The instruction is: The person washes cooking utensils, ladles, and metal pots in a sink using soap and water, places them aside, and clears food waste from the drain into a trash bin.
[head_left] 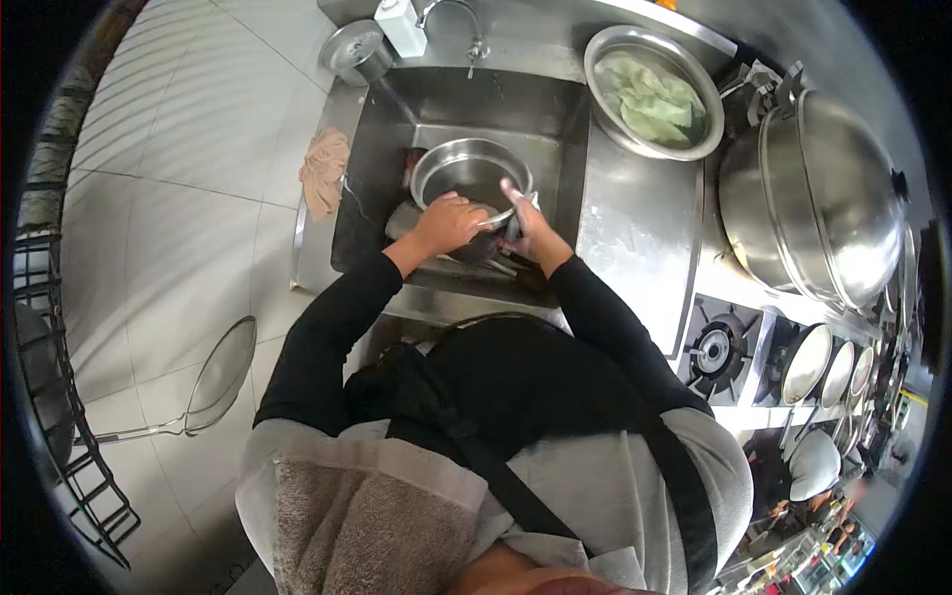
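Note:
A round stainless-steel bowl (470, 157) is tilted inside the sink (555, 149). My left hand (451, 222) is closed over its near rim, fingers curled at the edge. At the right side of the same rim is my right hand (535, 226), its thumb raised by the edge and its other fingers bent out of sight. Something pale and greyish shows by those fingers, too blurred to name. Under and around the bowl lie other dishes and utensils, mostly hidden by my hands and the bowl.
A tan cloth (324, 174) lies on the sink's left edge. Behind stand a lidded metal pot (359, 52), a white bottle (401, 28) and a tap (478, 47). To the right are a basin of leafy greens (654, 97), a large steamer (823, 198) and a gas burner (716, 349).

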Demonstrator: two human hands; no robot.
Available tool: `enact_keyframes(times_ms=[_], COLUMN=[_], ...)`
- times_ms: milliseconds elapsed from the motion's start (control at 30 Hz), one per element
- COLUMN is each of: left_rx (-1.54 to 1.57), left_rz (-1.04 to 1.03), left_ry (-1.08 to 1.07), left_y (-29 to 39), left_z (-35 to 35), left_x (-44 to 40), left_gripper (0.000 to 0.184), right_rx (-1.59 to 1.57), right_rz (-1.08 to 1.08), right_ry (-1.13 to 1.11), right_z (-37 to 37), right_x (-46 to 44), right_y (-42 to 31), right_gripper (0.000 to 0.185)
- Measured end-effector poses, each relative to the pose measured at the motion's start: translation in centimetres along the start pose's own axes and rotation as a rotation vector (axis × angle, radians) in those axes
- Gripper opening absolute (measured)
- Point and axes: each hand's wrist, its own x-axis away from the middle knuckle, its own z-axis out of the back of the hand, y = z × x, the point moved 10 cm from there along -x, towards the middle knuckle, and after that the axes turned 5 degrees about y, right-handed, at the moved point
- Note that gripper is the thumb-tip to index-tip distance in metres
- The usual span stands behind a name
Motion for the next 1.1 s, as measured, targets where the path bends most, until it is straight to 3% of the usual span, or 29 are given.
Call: enact_keyframes(times_ms=[100, 133, 200, 267, 333, 367, 433, 500, 567, 600, 700, 733, 767, 833, 867, 900, 933, 1000, 1033, 1067, 1100], left_rx=[0.025, 0.049, -0.195, -0.161, 0.189, 0.377, 0.470, 0.465, 0.412, 0.366, 0.469, 0.519, 0.571, 0.643, 0.692, 0.743, 0.588, 0.618, 0.635, 0.554, 0.471], left_rz=[-0.156, -0.209, 0.049, 0.440, 0.963, 1.087, 1.097, 1.041, 1.038, 1.064, 1.102, 1.069, 1.032, 0.960, 0.938, 0.926, 0.812, 0.904, 0.951, 0.983, 0.933], left_ry=[-0.076, -0.071, 0.255, 0.310, 0.087, 0.025, 0.290, 0.405, 0.459, 0.449, 0.521, 0.547, 0.567, 0.501, 0.481, 0.468, 0.592, 0.533, 0.504, 0.452, 0.458], left_y=[1.1, 1.7, -0.6, -7.2, -18.7, -20.4, -20.3, -17.3, -15.8, -15.9, -13.9, -12.2, -11.2, -10.4, -8.9, -7.7, -7.3, -7.6, -7.6, -7.7, -7.4], left_z=[0.4, 1.7, 7.7, 8.1, -1.7, -4.3, -2.6, -0.1, 1.9, 2.2, 4.4, 5.7, 6.6, 6.1, 6.6, 6.9, 9.3, 9.9, 10.3, 10.9, 11.7], left_x=[1.4, 1.3, 0.7, 3.8, 12.8, 15.1, 15.8, 13.5, 12.0, 12.0, 10.4, 9.2, 8.2, 6.4, 4.9, 3.8, 2.8, 3.5, 3.6, 3.4, 2.8], left_gripper=[0.038, 0.042, 0.045, 0.050, 0.056, 0.046, 0.027, 0.020, 0.019, 0.019, 0.019, 0.019, 0.020, 0.019, 0.018, 0.018, 0.016, 0.016, 0.016, 0.014, 0.014], right_rx=[0.095, 0.085, 0.119, 0.144, 0.178, 0.196, 0.503, 0.798, 0.563, 0.418, 0.483, 0.588, 0.596, 1.053, 1.537, 1.286, 1.039, 1.184, 1.579, 0.712, 0.462], right_rz=[0.028, 0.078, 0.124, 0.190, 0.265, 0.309, 0.433, 0.543, 0.589, 0.667, 0.534, 0.556, 0.878, 1.537, 1.829, 1.646, 1.450, 1.409, 1.542, 1.183, 0.988], right_ry=[0.020, 0.037, 0.046, -0.004, -0.098, -0.144, -0.028, 0.091, 0.098, -0.203, -0.308, -0.219, -0.223, -0.083, 0.081, -0.075, -0.223, -0.280, -0.181, -0.215, -0.151], right_z=[1.8, 2.0, 2.4, 1.5, 0.7, 0.3, 0.6, 0.5, 0.4, -1.9, -7.2, -7.7, -9.3, -13.6, -17.5, -18.0, -18.3, -18.9, -19.1, -16.8, -16.5], right_x=[-3.4, -3.5, -3.4, -3.1, -2.1, -1.5, -0.3, 0.9, 1.4, 0.4, 6.5, 5.5, 0.5, 0.7, 4.2, 5.5, 6.2, 6.7, 5.7, 3.8, 1.2], right_y=[1.8, 1.7, 1.9, 1.3, 0.3, -0.8, -4.9, -8.6, -11.4, -11.4, -11.3, -12.2, -13.5, -14.6, -13.5, -13.8, -13.0, -14.4, -15.6, -18.2, -16.9], right_gripper=[0.037, 0.020, 0.019, 0.019, 0.021, 0.022, 0.030, 0.040, 0.045, 0.048, 0.042, 0.037, 0.038, 0.038, 0.037, 0.036, 0.035, 0.033, 0.033, 0.033, 0.034])
